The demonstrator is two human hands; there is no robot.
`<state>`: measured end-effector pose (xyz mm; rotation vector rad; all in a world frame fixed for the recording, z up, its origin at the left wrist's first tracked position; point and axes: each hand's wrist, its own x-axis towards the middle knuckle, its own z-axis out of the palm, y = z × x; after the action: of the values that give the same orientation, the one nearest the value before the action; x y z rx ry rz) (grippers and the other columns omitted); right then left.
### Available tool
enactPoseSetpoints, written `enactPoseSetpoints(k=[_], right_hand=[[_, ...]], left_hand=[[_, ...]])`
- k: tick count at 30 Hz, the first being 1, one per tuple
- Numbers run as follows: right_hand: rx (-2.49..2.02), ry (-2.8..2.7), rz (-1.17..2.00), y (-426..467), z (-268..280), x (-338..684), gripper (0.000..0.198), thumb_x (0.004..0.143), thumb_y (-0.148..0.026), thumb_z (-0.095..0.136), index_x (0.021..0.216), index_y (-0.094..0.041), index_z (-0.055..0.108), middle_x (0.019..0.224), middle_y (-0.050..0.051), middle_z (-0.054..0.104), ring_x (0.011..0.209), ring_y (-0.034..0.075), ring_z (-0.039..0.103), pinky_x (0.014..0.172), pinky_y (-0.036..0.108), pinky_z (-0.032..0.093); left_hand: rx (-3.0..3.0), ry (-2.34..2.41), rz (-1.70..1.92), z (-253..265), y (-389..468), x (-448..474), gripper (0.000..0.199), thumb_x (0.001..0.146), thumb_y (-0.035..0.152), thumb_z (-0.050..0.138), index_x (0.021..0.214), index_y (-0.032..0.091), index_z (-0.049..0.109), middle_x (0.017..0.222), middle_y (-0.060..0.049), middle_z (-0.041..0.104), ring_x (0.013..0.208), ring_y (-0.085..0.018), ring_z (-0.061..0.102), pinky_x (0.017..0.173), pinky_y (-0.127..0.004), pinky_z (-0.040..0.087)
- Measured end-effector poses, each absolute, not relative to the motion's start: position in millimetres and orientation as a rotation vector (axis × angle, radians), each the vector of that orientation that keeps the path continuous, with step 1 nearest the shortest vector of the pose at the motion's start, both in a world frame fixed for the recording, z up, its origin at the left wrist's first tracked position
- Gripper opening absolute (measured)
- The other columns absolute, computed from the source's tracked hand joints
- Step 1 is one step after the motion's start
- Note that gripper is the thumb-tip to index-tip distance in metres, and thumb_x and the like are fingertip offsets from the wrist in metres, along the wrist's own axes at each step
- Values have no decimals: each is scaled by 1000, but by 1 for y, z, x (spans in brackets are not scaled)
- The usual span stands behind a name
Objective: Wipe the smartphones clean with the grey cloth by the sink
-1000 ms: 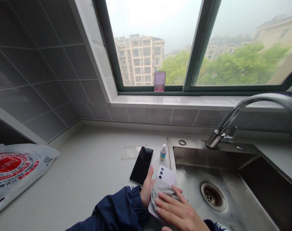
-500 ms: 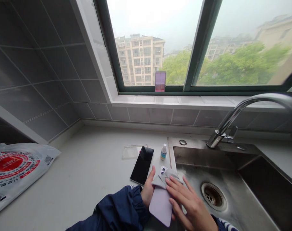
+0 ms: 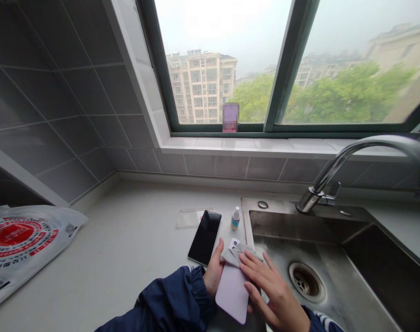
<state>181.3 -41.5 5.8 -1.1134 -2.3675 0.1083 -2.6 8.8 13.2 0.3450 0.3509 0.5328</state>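
A light purple smartphone [image 3: 232,291] lies back side up, its camera lenses showing at the top. My left hand [image 3: 214,271] grips it along the left edge, thumb up on the near side and the other fingers beneath. Across the upper back of the phone lies a thin grey cloth [image 3: 231,257]. My right hand [image 3: 270,288] presses the cloth against the phone with its fingertips, fingers slightly spread. A black smartphone [image 3: 205,237] rests on the counter just beyond my left hand. Behind the purple phone stands a small white-capped bottle [image 3: 235,218].
A clear phone case [image 3: 189,218] lies partly beside the black phone. The steel sink [image 3: 270,249] with its faucet [image 3: 338,163] is at the right. On the left of the counter [image 3: 127,221] sits a printed plastic bag [image 3: 26,249]. A window sill [image 3: 210,145] runs behind.
The cloth's left corner is folded differently over the phone. Both hands and the purple phone have shifted only very slightly; everything else stays put.
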Motion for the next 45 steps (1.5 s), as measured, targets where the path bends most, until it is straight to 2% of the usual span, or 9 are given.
enactPoseSetpoints(k=[5, 12, 20, 26, 28, 33, 37, 42, 45], right_hand=[[-961, -2429, 139, -44, 13, 182, 36, 92, -17, 53, 127, -22, 58, 132, 6, 59, 132, 22, 45, 114, 48, 29], [-923, -2396, 206, -45, 18, 180, 33, 90, -16, 55, 122, -22, 62, 125, 8, 64, 125, 23, 53, 113, 46, 32], [-986, -2368, 227, -44, 12, 177, 35, 91, -15, 53, 124, -24, 60, 133, 5, 58, 130, 23, 47, 113, 45, 33], [-1007, -2381, 234, -46, 16, 175, 35, 92, -15, 52, 125, -23, 59, 136, 5, 55, 133, 23, 44, 110, 41, 39], [-948, -2434, 210, -47, 19, 173, 34, 92, -17, 52, 124, -22, 59, 137, 5, 55, 134, 21, 42, 113, 41, 33], [-753, -2592, 113, -46, 23, 173, 40, 93, -27, 55, 132, -22, 53, 138, 2, 53, 134, 21, 41, 115, 50, -8], [-1096, -2483, 4, -46, 18, 174, 56, 92, -28, 54, 144, -14, 38, 147, 10, 38, 139, 25, 32, 112, 54, -11], [-666, -2606, -49, -50, 16, 166, 38, 94, -33, 54, 129, -18, 55, 138, 2, 51, 135, 21, 40, 115, 49, -12], [-784, -2584, -42, -49, 18, 167, 38, 94, -27, 53, 131, -19, 54, 140, 1, 49, 136, 20, 39, 116, 48, -10]], left_hand=[[372, 331, 593, 10, 11, 2, 91, 85, 73, 20, 120, -1, 58, 102, -20, 68, 103, -29, 62, 100, -39, 37], [368, 360, 567, 12, 13, 3, 91, 85, 73, 19, 121, -1, 58, 97, -18, 69, 96, -26, 64, 94, -35, 42], [270, 284, 631, -3, 14, 5, 86, 87, 69, 25, 119, -4, 58, 106, -21, 68, 110, -27, 61, 107, -35, 30], [287, 307, 627, -1, 14, 5, 88, 88, 69, 21, 119, -5, 58, 106, -22, 69, 108, -27, 62, 106, -36, 31], [314, 340, 601, -1, 14, 3, 91, 87, 70, 19, 119, -6, 57, 103, -22, 69, 105, -28, 63, 105, -36, 33], [368, 317, 530, -3, 14, 0, 94, 84, 75, 18, 119, -2, 58, 98, -21, 71, 102, -29, 65, 101, -38, 36], [326, 375, 528, -1, 12, 1, 91, 81, 78, 24, 123, 5, 58, 101, -19, 71, 98, -33, 65, 97, -45, 39], [320, 351, 500, -4, 14, -1, 101, 80, 79, 18, 118, -6, 58, 94, -23, 71, 92, -30, 67, 97, -39, 38], [273, 384, 514, -3, 14, -1, 97, 82, 77, 19, 119, -4, 58, 91, -19, 72, 91, -27, 67, 97, -36, 38]])
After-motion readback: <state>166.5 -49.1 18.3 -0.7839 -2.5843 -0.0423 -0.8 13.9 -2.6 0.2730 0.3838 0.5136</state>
